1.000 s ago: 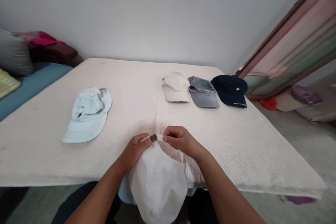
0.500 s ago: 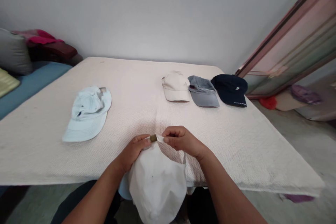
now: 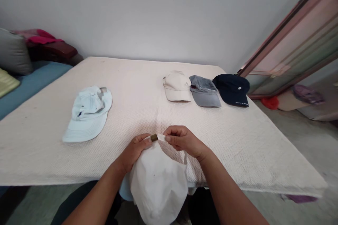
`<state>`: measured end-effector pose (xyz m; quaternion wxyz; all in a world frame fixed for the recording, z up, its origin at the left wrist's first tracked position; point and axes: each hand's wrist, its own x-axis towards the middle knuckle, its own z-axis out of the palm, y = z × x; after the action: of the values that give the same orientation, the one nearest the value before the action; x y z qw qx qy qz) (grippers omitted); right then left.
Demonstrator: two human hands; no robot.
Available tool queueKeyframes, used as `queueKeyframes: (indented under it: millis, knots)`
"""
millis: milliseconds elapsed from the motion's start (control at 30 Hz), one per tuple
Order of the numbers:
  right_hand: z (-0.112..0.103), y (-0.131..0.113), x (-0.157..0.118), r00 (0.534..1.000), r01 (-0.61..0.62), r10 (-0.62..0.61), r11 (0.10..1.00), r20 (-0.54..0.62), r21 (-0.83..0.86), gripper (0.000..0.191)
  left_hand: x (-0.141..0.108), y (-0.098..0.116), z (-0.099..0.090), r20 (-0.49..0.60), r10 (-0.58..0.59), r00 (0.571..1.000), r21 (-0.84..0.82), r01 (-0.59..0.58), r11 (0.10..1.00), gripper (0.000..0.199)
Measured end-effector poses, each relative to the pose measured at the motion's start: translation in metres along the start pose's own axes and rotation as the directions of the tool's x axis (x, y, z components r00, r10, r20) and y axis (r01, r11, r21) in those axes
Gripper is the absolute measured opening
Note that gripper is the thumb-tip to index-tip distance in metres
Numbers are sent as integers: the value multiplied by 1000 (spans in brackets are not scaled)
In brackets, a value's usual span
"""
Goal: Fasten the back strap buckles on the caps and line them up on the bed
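A white baseball cap [image 3: 160, 182] hangs over the near edge of the table, its back opening facing up toward the tabletop. My left hand [image 3: 136, 149] is closed on the cap's rim beside a brass-coloured buckle [image 3: 154, 137]. Just right of that buckle, my right hand [image 3: 183, 140] pinches the white strap [image 3: 161, 137] that comes out of it. The cap's brim is mostly out of sight underneath.
On the cloth-covered table [image 3: 137, 88], a pale blue cap [image 3: 88, 114] lies to the left. A beige cap [image 3: 176, 86], a grey cap [image 3: 205, 91] and a navy cap [image 3: 231, 89] sit in a row at the back right. A wall [image 3: 148, 17] stands behind.
Almost nothing differs. Both hands keep their hold on the cap at its buckle and strap, with only a very slight shift in the view.
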<state>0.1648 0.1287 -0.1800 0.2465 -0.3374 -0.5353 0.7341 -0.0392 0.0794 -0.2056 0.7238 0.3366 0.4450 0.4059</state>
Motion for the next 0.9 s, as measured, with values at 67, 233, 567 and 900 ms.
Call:
queueKeyframes:
  millis: [67, 233, 567, 900]
  knots:
    - [0, 0, 0, 1000, -3, 3, 1000, -5, -18, 15, 0, 0, 0, -16, 1, 1000, 0, -1, 1000, 22]
    - [0, -1, 0, 1000, -20, 20, 999, 4, -40, 16, 0, -1, 0, -48, 8, 999, 6, -8, 1000, 26]
    - [2, -1, 0, 1000, -18, 19, 1000, 13, -23, 15, 2, -3, -1, -31, 15, 999, 40, -14, 999, 22]
    - [2, 0, 1, 996, -84, 87, 991, 26, -102, 15, 0, 1, 3, -61, -9, 998, 71, 13, 997, 22]
